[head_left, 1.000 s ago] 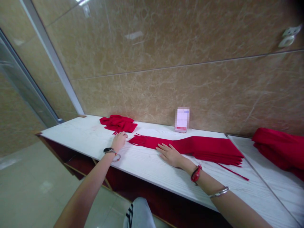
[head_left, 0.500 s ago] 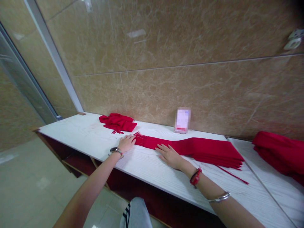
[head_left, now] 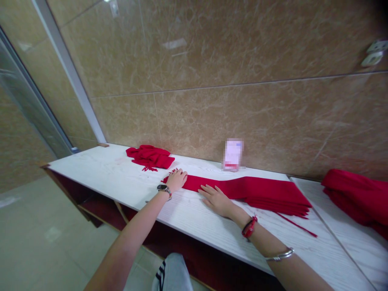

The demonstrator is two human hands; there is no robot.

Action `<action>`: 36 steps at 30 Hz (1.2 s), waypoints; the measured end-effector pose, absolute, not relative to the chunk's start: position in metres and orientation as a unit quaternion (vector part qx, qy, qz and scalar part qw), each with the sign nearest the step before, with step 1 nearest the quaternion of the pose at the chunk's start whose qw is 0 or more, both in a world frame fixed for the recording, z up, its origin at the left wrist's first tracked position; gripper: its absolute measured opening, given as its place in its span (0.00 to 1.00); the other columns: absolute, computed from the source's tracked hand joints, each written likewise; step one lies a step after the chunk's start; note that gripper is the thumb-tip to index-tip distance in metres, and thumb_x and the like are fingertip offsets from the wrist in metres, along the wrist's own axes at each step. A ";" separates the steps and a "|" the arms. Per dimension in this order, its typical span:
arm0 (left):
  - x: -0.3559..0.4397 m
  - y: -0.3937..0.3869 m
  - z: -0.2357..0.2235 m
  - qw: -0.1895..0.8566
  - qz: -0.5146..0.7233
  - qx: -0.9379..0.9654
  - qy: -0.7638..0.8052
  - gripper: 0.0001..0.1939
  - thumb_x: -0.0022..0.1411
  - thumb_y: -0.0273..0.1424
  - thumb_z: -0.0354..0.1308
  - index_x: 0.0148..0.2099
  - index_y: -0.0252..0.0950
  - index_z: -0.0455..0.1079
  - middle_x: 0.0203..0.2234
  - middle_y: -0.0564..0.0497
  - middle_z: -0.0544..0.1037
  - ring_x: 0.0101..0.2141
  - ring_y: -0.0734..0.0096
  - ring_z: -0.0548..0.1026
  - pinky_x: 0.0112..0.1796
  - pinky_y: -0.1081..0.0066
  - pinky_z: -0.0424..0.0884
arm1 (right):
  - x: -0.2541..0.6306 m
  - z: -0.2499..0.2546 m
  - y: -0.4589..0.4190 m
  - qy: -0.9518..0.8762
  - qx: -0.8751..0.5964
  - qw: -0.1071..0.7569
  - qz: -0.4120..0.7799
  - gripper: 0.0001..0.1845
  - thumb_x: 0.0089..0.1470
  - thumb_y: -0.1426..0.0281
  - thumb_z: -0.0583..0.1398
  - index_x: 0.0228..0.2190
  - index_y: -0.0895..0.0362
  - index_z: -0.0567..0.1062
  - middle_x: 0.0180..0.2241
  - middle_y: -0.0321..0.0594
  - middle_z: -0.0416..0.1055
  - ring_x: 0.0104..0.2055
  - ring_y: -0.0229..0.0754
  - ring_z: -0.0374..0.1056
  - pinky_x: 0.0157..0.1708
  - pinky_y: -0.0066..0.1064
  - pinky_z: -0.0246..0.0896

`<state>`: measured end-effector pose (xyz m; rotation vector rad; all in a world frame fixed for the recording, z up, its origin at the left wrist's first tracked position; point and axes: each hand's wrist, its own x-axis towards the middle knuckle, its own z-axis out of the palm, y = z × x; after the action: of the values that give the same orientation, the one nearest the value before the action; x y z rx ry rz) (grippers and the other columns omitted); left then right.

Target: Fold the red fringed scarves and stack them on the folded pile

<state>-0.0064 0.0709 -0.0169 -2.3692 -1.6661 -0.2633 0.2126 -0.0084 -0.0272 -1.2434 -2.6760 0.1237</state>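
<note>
Brown marble-patterned wall (head_left: 242, 105) rises behind the back edge of a long white wood-grain counter (head_left: 100, 165). Between its front and back edges lies a flat strip of red fringed fabric (head_left: 269, 188), layered at the right. The left hand (head_left: 177, 180), loosely open, lies palm-down over the fringed left end; the right hand (head_left: 216, 200), fingers extended, rests on the strip's front edge; neither visibly grips it. Smoothing seems the step in hand; the next move calls for keeping the edges aligned.
</note>
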 end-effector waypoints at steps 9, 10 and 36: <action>-0.060 0.078 -0.002 0.143 -0.110 -0.680 -0.710 0.15 0.63 0.31 0.43 0.45 0.31 0.68 0.42 0.36 0.68 0.46 0.47 0.65 0.43 0.49 0.60 | 0.212 -0.027 -0.008 -0.899 -0.423 0.100 0.046 0.26 0.61 0.62 0.44 0.57 0.56 0.58 0.61 0.45 0.50 0.62 0.47 0.44 0.58 0.48 0.37; -0.059 0.077 0.000 0.143 -0.112 -0.692 -0.699 0.15 0.63 0.30 0.43 0.46 0.31 0.68 0.43 0.37 0.68 0.46 0.50 0.66 0.43 0.53 0.61 | 0.212 -0.028 -0.008 -0.900 -0.422 0.102 0.048 0.26 0.61 0.62 0.44 0.57 0.56 0.58 0.61 0.45 0.50 0.62 0.47 0.44 0.58 0.48 0.37; 0.019 0.096 -0.006 -0.023 -0.111 -0.906 -0.407 0.16 0.61 0.26 0.47 0.50 0.32 0.67 0.49 0.44 0.70 0.49 0.67 0.66 0.51 0.70 0.58 | 0.212 -0.016 -0.017 -0.860 -0.482 0.133 -0.106 0.17 0.54 0.74 0.53 0.46 0.62 0.70 0.49 0.51 0.67 0.52 0.49 0.60 0.53 0.41 0.50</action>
<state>0.0189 0.0955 -0.0063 -2.8892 -1.2982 -0.3527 0.2124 -0.0166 -0.0157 -1.3969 -2.4928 -0.3076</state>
